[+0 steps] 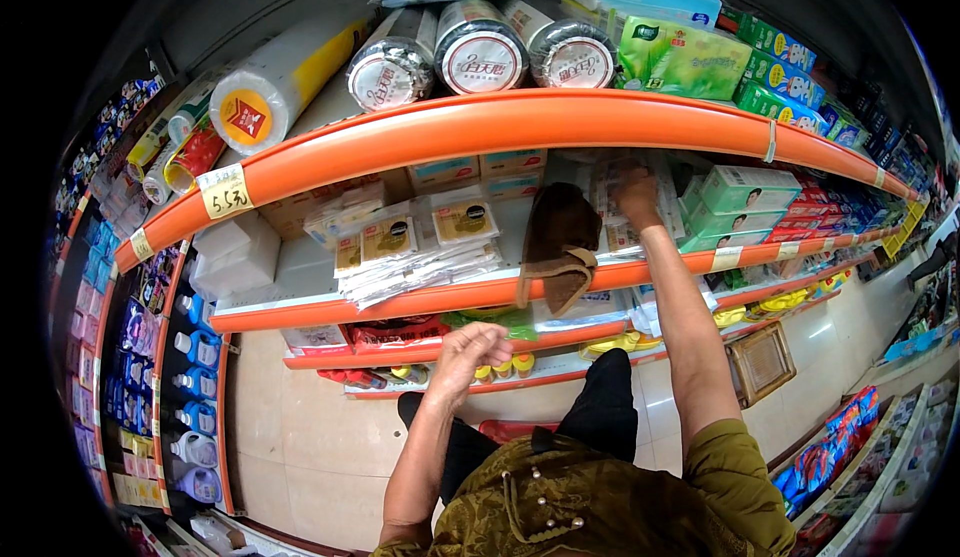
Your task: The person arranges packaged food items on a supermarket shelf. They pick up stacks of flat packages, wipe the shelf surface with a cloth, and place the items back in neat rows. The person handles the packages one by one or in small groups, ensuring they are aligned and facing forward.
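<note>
My right hand [633, 195] reaches into the middle shelf under the orange rail, over clear plastic packets [655, 179]. Shade hides its fingertips, so I cannot tell whether they grip a packet. Just left of it, a dark brown cloth item [562, 232] with a lighter tan end [568, 282] hangs over the shelf's front edge. My left hand [463, 357] hovers in front of the lower shelf, its fingers curled together with nothing visible in them. Behind and above it lies a pile of flat white packets with gold labels [420, 247].
The upper shelf's orange rail [480, 125] curves above both hands, with dark wrapped rolls [480, 52] on top. Pale green boxes [745, 192] stand right of my right hand. White foam-like boxes [237, 254] sit at the left end. A framed board [762, 362] stands low at right.
</note>
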Motion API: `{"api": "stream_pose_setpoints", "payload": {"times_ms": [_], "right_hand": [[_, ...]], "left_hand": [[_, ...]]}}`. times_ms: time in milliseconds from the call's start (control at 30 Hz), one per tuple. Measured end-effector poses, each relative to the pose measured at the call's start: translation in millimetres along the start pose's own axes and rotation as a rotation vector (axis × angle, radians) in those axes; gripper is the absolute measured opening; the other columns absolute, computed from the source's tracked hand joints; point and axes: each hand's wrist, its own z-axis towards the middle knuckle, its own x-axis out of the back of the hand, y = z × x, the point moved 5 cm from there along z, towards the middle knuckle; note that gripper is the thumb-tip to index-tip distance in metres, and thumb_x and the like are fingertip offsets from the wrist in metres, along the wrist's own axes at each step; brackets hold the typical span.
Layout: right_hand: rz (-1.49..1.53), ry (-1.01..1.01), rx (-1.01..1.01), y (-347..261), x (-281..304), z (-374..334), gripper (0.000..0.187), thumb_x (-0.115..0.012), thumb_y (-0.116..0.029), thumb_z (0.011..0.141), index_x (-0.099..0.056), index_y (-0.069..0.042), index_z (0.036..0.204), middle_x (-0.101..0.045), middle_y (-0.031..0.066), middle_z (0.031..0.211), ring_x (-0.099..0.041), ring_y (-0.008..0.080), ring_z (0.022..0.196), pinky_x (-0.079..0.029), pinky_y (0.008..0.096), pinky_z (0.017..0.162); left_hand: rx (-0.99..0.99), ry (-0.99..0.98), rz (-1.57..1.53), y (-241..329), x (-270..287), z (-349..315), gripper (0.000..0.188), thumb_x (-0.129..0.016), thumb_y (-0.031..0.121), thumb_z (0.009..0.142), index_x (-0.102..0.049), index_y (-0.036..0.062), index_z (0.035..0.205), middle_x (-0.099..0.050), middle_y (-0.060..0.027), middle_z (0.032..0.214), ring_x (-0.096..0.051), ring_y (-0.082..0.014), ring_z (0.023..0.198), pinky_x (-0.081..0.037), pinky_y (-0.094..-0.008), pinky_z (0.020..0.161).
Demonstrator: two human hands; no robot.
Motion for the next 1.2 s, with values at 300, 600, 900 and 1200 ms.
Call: {"api": "stream_pose_setpoints", "payload": {"times_ms": [300, 600, 900, 1200], "right_hand": [[1.151, 0.059, -0.150, 36, 28, 12, 0.032, -0.059, 0.004, 0.062, -0.059, -0.001, 0.094, -0.061, 0.0113, 0.091, -0.057, 0.0222, 0.081, -0.045, 0.0332, 0.071], [1.796, -0.209, 0.103, -31, 135, -91, 0.042, -0.055, 0.008, 0.066, -0.046, 0.004, 0.107, -0.053, 0.0142, 0.101, -0.054, 0.0190, 0.093, -0.046, 0.0292, 0.084], [1.637, -0.832, 0.300, -104, 114, -166, 0.033, -0.056, 0.000, 0.078, -0.049, 0.004, 0.110, -0.053, 0.0118, 0.105, -0.054, 0.0152, 0.094, -0.046, 0.0277, 0.079], [0.185, -0.092, 0.241, -61, 37, -101, 0.034, -0.060, -0.027, 0.077, -0.054, 0.002, 0.093, -0.057, 0.0247, 0.082, -0.054, 0.0415, 0.083, -0.043, 0.0441, 0.072]], "left_hand": [[-0.002, 0.004, -0.016, 6, -3, 5, 0.024, -0.048, 0.021, 0.088, -0.059, 0.0010, 0.096, -0.062, -0.0075, 0.079, -0.059, -0.0114, 0.069, -0.048, -0.0224, 0.065], [-0.158, -0.193, -0.278, 19, -54, 23, 0.071, -0.054, 0.052, 0.078, -0.039, 0.0001, 0.124, -0.052, -0.0159, 0.111, -0.053, -0.0213, 0.101, -0.043, -0.0329, 0.089], [-0.256, -0.061, -0.730, 46, -44, 1, 0.042, -0.045, 0.021, 0.088, -0.034, -0.0010, 0.122, -0.050, -0.0161, 0.112, -0.053, -0.0247, 0.101, -0.046, -0.0375, 0.085], [-0.274, 0.049, -0.551, 39, -12, -25, 0.047, -0.053, 0.018, 0.083, -0.037, -0.0025, 0.121, -0.050, -0.0139, 0.113, -0.052, -0.0242, 0.101, -0.042, -0.0383, 0.089]]}}
